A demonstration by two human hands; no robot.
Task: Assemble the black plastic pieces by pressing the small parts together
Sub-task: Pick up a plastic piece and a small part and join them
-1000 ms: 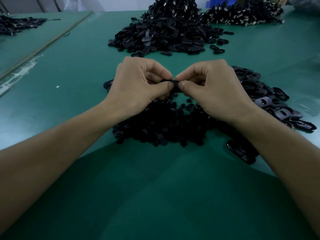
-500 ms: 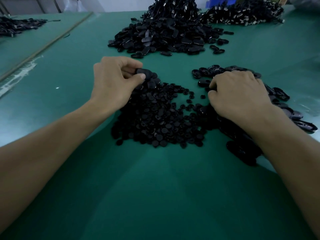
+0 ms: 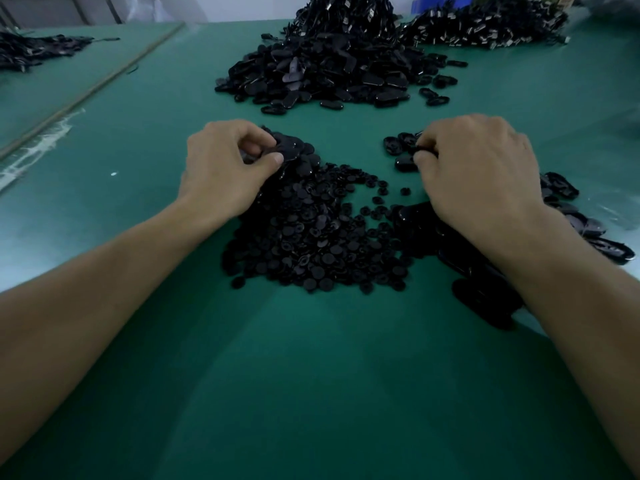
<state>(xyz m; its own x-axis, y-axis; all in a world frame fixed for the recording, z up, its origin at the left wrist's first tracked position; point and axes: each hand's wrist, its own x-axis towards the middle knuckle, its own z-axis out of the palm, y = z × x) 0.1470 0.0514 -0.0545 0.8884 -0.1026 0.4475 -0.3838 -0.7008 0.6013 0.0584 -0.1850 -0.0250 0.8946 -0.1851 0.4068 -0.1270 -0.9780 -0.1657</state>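
Currently picking from separate piles: left hand [image 3: 221, 164] pinching an oval piece [image 3: 289, 148] at the far edge of the button pile [image 3: 311, 233], long axis roughly across; right hand [image 3: 479, 168] curling onto oval shells [image 3: 403, 162], grip unclear. Needing hands brought together.

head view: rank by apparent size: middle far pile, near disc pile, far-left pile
1. Near disc pile
2. Middle far pile; close to the first, and it sits farther away, so true order is unsure
3. Far-left pile, cut by the frame edge
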